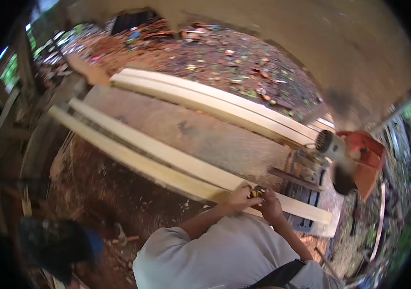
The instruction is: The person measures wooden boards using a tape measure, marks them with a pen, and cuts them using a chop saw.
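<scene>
My left hand [237, 199] and my right hand [271, 205] are close together in front of my body. Between them is a small yellow-and-black object [255, 192] that looks like a tape measure. The fingers of both hands are closed around it, though details are blurred. Just beneath the hands lie two long pale wooden strips [167, 152], side by side along the near edge of the worktable [143, 115]. The right end of one strip rests over a dark metal plate [307, 193].
More long pale strips [205, 98] lie along the table's far edge. At the right stands an orange-red machine housing [367, 161] with a grey motor [330, 142]. Rubble and litter [244, 65] cover the ground behind. A blurred dark shape [51, 243] is at lower left.
</scene>
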Motion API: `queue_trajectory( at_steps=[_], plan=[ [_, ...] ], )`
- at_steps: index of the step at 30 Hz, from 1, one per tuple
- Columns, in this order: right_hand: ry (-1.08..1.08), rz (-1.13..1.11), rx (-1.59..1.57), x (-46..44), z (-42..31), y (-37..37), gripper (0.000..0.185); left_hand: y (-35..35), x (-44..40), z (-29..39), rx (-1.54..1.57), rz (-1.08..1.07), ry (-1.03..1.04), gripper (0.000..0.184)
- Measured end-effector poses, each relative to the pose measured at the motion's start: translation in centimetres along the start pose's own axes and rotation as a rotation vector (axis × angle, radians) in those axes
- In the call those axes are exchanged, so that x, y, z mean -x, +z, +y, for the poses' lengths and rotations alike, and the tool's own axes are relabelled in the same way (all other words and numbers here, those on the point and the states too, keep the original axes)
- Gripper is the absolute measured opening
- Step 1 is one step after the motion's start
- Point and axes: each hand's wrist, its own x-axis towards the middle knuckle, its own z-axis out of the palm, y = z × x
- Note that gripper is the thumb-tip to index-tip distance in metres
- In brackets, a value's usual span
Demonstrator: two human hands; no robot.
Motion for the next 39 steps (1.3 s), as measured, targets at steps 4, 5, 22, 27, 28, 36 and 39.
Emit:
queue_trajectory(
  at_steps=[4, 5, 22, 27, 28, 36, 39],
  plan=[
    [-0.101, -0.415, 0.399, -1.2, 0.4, 2.7, 0.018, -0.8, 4.2, 0.4, -0.252, 0.181, 0.078, 0.027],
    [-0.032, -0.482, 0.420, -3.8, 2.5, 1.1, 0.021, -1.9, 4.9, -0.1, -0.133, 0.062, -0.067, 0.025],
    [0.089, -0.958, 0.881, -3.8, 4.2, 2.3, 0.033, 1.4, 10.5, -4.8, -0.034, 0.379, 0.027, 0.035],
    [-0.137, -1.103, 0.987, -4.4, 3.7, -0.4, 0.039, 1.1, 9.7, -2.0, -0.249, 0.317, -0.008, 0.031],
    [-0.139, -1.087, 0.977, -3.8, 3.6, -0.7, 0.039, 1.2, 9.4, -1.3, -0.349, 0.290, -0.019, 0.027],
    [0.141, -0.735, 0.868, -1.1, 1.8, -3.1, 0.043, -2.5, 8.6, -1.6, 0.153, 0.312, 0.139, 0.015],
    [0.106, -0.535, 1.333, 1.3, -1.2, -3.2, 0.031, -13.2, 13.5, 1.2, 0.514, 0.861, 0.015, 0.013]
  ],
)
